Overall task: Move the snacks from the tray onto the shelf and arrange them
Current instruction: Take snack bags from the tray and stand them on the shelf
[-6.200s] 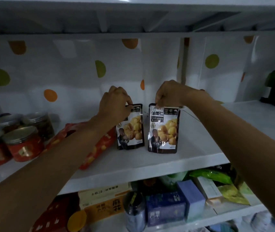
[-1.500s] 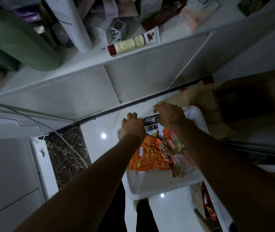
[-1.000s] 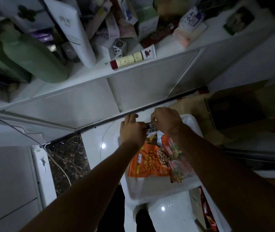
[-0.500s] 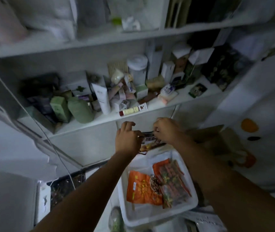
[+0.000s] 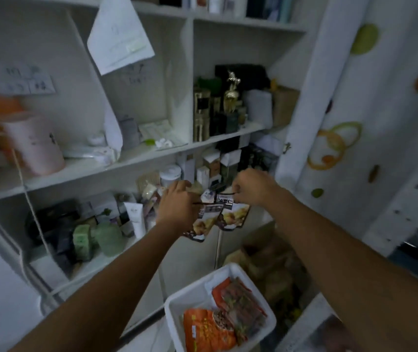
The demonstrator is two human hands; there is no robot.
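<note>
Two dark chestnut snack pouches hang in the air in front of the shelves. My left hand [image 5: 177,201] pinches the top of the left pouch [image 5: 201,224]. The right pouch [image 5: 233,214] is pinched at its top edge by my right hand [image 5: 252,189]. Below them, the white tray [image 5: 177,308] holds an orange snack bag [image 5: 205,331] and a red packet of wrapped snacks [image 5: 241,306].
A white shelf unit [image 5: 126,158] faces me, crowded with bottles, tubes and boxes. A pink cup [image 5: 35,146] stands at the left. A dotted white panel [image 5: 355,123] runs down the right. Brown paper bags [image 5: 274,265] lie behind the tray.
Both hands lifted the two pouches out of the tray and raised them. My view tilted up from the floor to the shelves.
</note>
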